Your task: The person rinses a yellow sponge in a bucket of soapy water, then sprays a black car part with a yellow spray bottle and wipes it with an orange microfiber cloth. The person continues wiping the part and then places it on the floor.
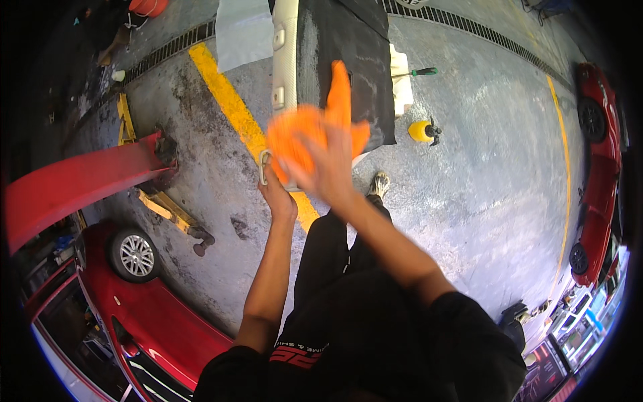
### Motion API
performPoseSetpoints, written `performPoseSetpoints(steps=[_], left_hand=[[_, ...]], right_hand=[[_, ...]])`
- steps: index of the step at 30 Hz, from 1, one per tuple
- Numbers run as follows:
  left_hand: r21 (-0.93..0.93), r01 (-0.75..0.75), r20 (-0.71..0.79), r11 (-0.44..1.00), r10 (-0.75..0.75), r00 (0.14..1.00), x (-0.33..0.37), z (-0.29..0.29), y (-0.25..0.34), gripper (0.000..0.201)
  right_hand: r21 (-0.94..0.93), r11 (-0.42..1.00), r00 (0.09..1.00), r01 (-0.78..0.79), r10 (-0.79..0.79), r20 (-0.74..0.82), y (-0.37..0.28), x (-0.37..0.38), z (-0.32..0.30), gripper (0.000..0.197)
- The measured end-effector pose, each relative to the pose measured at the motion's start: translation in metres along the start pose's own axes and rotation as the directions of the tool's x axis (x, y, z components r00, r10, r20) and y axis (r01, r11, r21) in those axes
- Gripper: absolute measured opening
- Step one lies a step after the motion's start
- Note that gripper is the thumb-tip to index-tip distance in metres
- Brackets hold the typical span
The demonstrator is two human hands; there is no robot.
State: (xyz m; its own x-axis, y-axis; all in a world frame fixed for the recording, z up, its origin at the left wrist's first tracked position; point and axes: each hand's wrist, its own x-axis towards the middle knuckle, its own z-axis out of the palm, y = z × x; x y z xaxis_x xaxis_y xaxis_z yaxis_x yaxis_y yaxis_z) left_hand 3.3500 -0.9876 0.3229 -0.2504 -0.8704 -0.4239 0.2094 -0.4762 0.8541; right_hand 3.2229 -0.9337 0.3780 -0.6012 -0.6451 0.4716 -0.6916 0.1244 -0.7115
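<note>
A large dark fabric-covered piece (365, 87) with a cream side panel (285, 50) lies ahead of me; it looks like part of a car seat. At its near left corner, the fingers of my left hand (279, 201) are closed round a small cream loop (263, 167). My right hand (331, 167), smeared by motion, presses an orange cloth (301, 134) against the near end of the piece. One corner of the cloth sticks up away from me over the dark fabric. The surface under the cloth is hidden.
A yellow spray bottle (420, 131) and a green-handled tool (423, 72) are right of the piece. Left are a red lift arm (87, 184), yellow metal arms (164, 209) and a red car (164, 315). Another red car (599, 181) stands far right. A drain grate (469, 30) crosses the floor.
</note>
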Motion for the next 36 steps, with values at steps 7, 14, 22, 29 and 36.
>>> performPoseSetpoints(steps=[7,14,22,29,36], left_hand=[[-0.03,0.115,-0.001,0.993,-0.115,0.993,-0.002,0.01,0.008,0.043],[0.06,0.066,-0.057,0.996,-0.063,0.996,-0.002,0.012,0.003,0.047],[0.195,0.103,0.037,0.975,-0.113,0.993,0.005,-0.005,0.011,0.054],[0.45,-0.15,0.546,0.88,-0.138,0.827,0.041,0.031,0.089,0.106],[0.766,-0.402,0.59,0.501,-0.3,0.75,0.039,0.069,0.11,0.128]], right_hand=[[0.072,0.977,0.98,-0.2,0.198,0.036,-0.008,-0.006,-0.005,0.045],[0.256,0.857,0.893,-0.448,0.414,0.175,0.058,-0.127,-0.004,0.053],[0.179,0.885,0.899,-0.43,0.401,0.178,0.095,-0.117,-0.005,0.047],[0.284,0.909,0.951,-0.304,0.31,0.026,0.042,-0.042,-0.029,0.051],[0.255,0.958,0.954,-0.135,0.195,-0.228,0.082,0.083,0.031,0.041]])
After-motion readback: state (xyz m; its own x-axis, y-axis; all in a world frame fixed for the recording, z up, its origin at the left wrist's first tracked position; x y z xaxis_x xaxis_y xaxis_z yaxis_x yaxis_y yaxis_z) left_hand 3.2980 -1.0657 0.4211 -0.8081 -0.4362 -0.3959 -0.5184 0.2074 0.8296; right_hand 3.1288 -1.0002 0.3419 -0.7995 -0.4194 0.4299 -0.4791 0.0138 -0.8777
